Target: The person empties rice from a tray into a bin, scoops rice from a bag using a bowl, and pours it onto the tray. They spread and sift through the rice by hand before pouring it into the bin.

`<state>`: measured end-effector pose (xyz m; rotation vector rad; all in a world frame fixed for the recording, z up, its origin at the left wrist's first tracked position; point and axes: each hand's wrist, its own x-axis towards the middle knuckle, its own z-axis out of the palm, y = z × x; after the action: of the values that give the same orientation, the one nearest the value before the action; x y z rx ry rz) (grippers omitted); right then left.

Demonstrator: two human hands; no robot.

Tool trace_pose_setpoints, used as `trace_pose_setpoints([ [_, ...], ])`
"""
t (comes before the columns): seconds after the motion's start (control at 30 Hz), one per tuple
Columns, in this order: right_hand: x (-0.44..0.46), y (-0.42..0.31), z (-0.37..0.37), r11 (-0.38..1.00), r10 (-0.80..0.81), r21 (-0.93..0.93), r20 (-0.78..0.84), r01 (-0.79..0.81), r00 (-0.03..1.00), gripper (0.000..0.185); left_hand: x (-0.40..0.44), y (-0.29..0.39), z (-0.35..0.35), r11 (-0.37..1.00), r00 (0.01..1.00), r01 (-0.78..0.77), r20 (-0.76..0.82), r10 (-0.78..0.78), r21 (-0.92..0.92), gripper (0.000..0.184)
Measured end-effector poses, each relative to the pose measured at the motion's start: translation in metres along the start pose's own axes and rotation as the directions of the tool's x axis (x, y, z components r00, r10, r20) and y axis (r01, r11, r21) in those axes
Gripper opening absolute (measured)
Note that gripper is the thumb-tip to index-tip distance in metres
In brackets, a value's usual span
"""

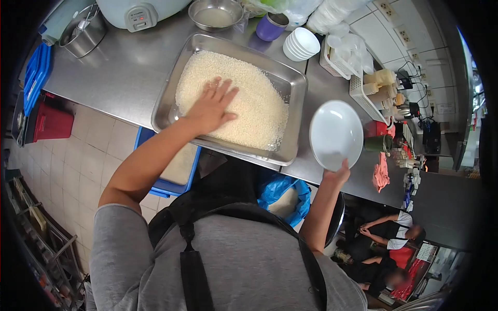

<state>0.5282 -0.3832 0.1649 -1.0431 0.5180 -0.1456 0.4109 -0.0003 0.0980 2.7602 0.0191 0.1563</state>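
Observation:
A large steel tray (296, 111) on the counter holds a wide heap of white rice grains (249, 103). My left hand (210, 106) lies palm down on the rice, its fingers spread and nothing gripped. To the right of the tray, my right hand (337, 175) grips the near rim of a white oval bowl (336, 133), thumb on the edge. The bowl's pale inside faces up and no contents show in it. Most of the right fingers are hidden beneath the bowl.
Behind the tray stand a metal bowl (215, 16), a purple cup (271, 27) and stacked white bowls (302, 44). Below the counter edge are a blue-rimmed bin (165, 186) and a blue bag (270, 193) with pale contents. Two seated people (386, 230) are at lower right.

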Motion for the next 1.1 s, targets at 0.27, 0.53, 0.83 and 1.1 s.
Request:
trace_pose_setpoints([
  [0.27,0.025,0.0,-0.087,0.999,0.05,0.015,-0.134,-0.049,0.99,0.046,0.062,0.071,0.029,0.991,0.992,-0.105,0.075,0.099,0.082,0.069],
  [0.53,0.049,0.005,-0.108,0.993,0.12,0.009,-0.14,-0.12,0.983,0.045,0.115,0.058,0.039,0.951,0.982,-0.19,0.068,0.179,0.243,0.059],
  [0.83,0.064,-0.008,-0.094,0.972,0.229,-0.03,-0.075,-0.232,0.97,0.047,0.067,-0.026,-0.012,0.935,0.999,-0.013,0.051,-0.005,0.355,0.055],
  [1.1,0.03,-0.001,-0.067,0.853,-0.411,-0.381,-0.074,0.355,0.908,0.048,0.004,0.004,-0.023,0.922,0.943,0.301,0.066,-0.325,0.245,0.063],
])
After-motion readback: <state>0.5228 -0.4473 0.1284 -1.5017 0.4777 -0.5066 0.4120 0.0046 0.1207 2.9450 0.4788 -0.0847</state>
